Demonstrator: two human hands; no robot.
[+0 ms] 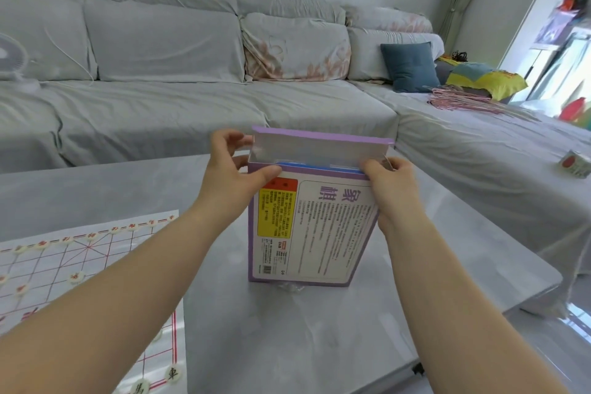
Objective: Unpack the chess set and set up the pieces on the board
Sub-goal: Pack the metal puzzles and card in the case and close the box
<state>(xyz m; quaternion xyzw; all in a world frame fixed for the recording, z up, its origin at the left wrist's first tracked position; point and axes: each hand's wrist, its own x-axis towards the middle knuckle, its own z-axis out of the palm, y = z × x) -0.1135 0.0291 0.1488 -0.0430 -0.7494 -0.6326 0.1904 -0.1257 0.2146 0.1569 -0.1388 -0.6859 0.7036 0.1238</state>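
While the box (319, 227) stands upright on the grey bench (287, 329), you have a hand at each of its upper corners. Your left hand (236, 166) grips the box's top left corner: the thumb lies across the printed front face and the fingers curl round the side by the opening. Your right hand (390, 182) holds the top right corner, its fingers curled there and pinching a small side tab. The top flap (319, 144) is up, tilted back away from you, its white inside showing. Just inside the box's mouth a blue edge (319, 167) shows; what it belongs to cannot be told. The print on the box's front is upside down to you.

Left of the box the board (64, 265), a thin sheet with red lines, lies flat on the bench. Round pale pieces (76, 277) sit on it, one row along its far edge and others nearer you.

Behind the box runs a grey covered sofa (160, 99). Far left of the box a white fan (9, 54) rests on it; far right, a blue cushion (411, 65) and a heap of pink hangers (463, 101).
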